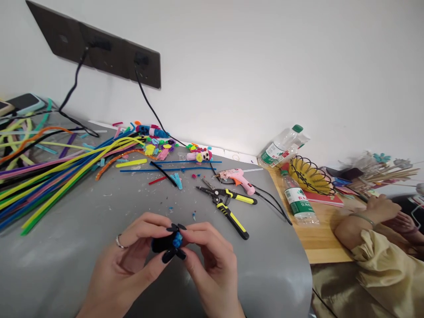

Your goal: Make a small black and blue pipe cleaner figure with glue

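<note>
Close to the table's front, my left hand (130,263) pinches a small black and blue fuzzy pipe-cleaner piece (162,244) between thumb and fingers. From the other side, my right hand (213,260) grips its blue end. The fingertips of both hands meet around this piece and hide part of it. Beyond my right hand lie yellow-and-black pliers (225,201) with their handles spread. Behind them rests a pink glue gun (237,177), its nozzle pointing left. Tiny blue scraps (194,216) are scattered just past my fingers.
Long coloured pipe cleaners (66,176) cover the left side. Small pipe-cleaner figures (200,154) line the wall. Black cords run from a wall socket panel (109,53). At right are plastic bottles (300,201), a yellow-lined wire basket (308,176) and another person's arm (354,229).
</note>
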Available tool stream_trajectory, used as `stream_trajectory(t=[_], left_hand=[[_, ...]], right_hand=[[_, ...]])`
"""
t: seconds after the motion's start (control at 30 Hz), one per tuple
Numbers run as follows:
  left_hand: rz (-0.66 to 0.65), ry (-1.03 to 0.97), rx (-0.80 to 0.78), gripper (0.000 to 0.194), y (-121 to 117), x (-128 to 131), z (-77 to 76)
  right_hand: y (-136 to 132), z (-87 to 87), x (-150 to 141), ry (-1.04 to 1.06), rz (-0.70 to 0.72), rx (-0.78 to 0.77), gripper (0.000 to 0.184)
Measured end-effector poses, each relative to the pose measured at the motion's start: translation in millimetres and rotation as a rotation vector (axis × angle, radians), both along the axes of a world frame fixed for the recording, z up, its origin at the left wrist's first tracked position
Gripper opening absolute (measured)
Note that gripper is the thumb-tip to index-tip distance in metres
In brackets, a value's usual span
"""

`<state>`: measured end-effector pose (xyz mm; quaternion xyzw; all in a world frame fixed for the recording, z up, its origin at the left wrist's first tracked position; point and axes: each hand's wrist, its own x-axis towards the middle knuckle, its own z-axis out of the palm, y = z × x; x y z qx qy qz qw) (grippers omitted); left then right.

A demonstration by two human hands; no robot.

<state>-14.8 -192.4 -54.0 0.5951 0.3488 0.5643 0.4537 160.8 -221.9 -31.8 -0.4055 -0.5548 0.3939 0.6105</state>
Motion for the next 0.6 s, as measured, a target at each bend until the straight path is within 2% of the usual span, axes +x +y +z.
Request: stream_trajectory(t=[0.2,0.3,0.4,0.5,0.6], left_hand=[[-0.023,0.021,0.007,0.024,4,-1,0.4],[-0.016,0.006,-0.022,0.018,-1,0,0.8],[0.066,-0.076,-0.127,0.006,-10,4,2.7],[0.128,-0.107,-0.201,0.012,-15,8,3.5],[0.072,-0.055,-0.144,0.005,-11,3,0.3]], right_hand=[[0,-0.2,-2,0.031,-0.008,-0.019,0.028],[-2,-1.6,-6,0.06,0.003,-0.044,0.027],[-4,-4.8,-9,0.093,-0.01,-0.067,0.026],[-5,-6.2,-11,0.112,-0.029,-0.061,0.028],[-4,-4.2,-10,0.087,-0.012,-0.073,0.03]])
